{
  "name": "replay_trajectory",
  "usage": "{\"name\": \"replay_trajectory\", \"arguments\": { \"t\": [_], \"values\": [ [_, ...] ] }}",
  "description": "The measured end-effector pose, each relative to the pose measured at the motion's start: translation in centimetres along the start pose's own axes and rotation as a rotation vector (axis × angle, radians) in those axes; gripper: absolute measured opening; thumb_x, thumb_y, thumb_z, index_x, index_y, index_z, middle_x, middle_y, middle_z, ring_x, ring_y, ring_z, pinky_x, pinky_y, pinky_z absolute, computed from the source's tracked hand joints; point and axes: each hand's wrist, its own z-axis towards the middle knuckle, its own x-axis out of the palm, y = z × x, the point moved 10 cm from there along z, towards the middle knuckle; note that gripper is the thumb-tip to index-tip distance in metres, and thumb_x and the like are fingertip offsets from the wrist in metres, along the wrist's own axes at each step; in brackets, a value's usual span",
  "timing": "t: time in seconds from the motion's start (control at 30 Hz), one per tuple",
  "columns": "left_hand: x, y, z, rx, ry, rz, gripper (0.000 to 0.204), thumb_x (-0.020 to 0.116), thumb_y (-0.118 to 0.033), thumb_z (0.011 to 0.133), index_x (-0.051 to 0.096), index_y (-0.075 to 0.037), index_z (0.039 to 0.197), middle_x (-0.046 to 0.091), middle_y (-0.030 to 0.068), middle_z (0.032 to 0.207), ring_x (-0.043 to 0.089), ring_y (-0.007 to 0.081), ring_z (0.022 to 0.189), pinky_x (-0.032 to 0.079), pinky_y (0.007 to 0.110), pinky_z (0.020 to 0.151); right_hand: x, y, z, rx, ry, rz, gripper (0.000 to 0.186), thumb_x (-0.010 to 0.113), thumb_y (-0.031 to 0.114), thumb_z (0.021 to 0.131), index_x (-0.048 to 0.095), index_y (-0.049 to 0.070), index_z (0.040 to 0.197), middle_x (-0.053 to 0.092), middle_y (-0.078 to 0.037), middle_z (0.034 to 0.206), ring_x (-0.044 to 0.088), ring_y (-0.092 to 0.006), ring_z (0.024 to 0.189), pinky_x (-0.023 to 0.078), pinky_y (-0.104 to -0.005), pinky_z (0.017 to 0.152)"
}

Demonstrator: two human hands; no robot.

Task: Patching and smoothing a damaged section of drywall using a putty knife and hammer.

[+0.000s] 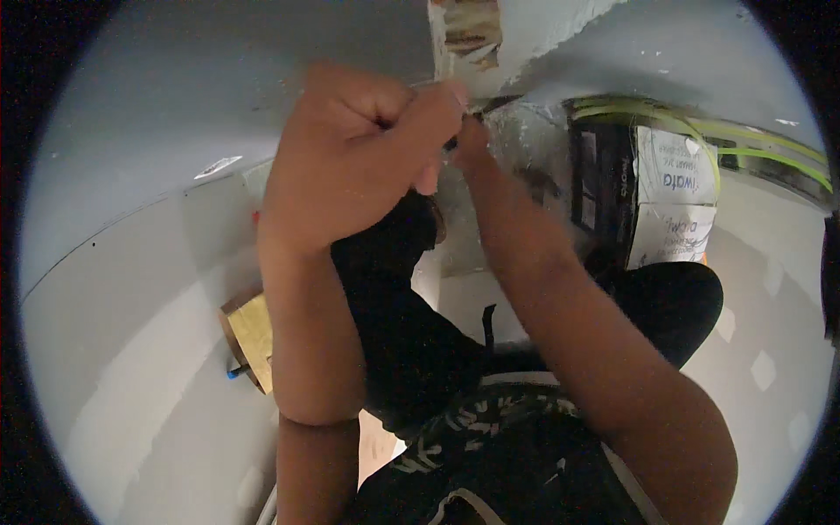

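Note:
My left hand (350,153) is raised at the upper middle, its fingers curled and its thumb reaching toward the right. Just behind it, my right hand (472,140) is closed, partly hidden by the left. A small dark thing shows between the two hands, too hidden to name. Both hands are close beneath a pale vertical strip of wall with a peeled brown patch (471,31).
A black and white printed box (665,229) stands at the right, with yellow-green tubing (770,157) by it. A yellow box (249,332) with a blue item (234,372) lies at the lower left. My bent legs (665,297) in black trousers are below my arms.

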Motion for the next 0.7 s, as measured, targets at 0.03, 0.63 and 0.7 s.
{"name": "replay_trajectory", "arguments": {
  "t": [0.03, 0.63, 0.7],
  "values": [
    [0.6, -0.3, 0.7, -0.029, 0.018, -0.031, 0.05, 0.065, -0.029, 0.091, 0.055, -0.007, 0.047, 0.047, -0.0014, 0.041, 0.038, 0.0052, 0.036, 0.026, 0.024, 0.036, 0.3, 0.4, -0.4, -0.079, -0.073, 0.208, 0.017, 0.07, 0.033, 0.071, 0.073, 0.02, 0.08, 0.066, 0.0, 0.077, 0.063, -0.0214, 0.068, 0.05, -0.0426, 0.062],
    [2.1, -0.8, 0.6, -0.065, 0.122, -0.044, 0.049, 0.065, -0.027, 0.091, 0.055, -0.007, 0.047, 0.048, -0.0013, 0.042, 0.037, 0.0039, 0.037, 0.024, 0.023, 0.036, 11.6, -0.8, -5.1, 0.303, 0.211, 0.024, 0.018, 0.069, 0.028, 0.077, 0.069, 0.016, 0.09, 0.068, -0.005, 0.089, 0.064, -0.0247, 0.079, 0.051, -0.0392, 0.061],
    [1.6, -0.9, 0.4, -0.04, 0.099, -0.014, 0.049, 0.065, -0.027, 0.091, 0.055, -0.008, 0.047, 0.048, -0.0013, 0.042, 0.037, 0.0039, 0.036, 0.024, 0.023, 0.036, 8.1, 0.5, -2.9, 0.054, 0.251, -0.001, 0.018, 0.067, 0.027, 0.079, 0.068, 0.015, 0.093, 0.068, -0.006, 0.09, 0.065, -0.0248, 0.08, 0.052, -0.0388, 0.061]
  ]
}}
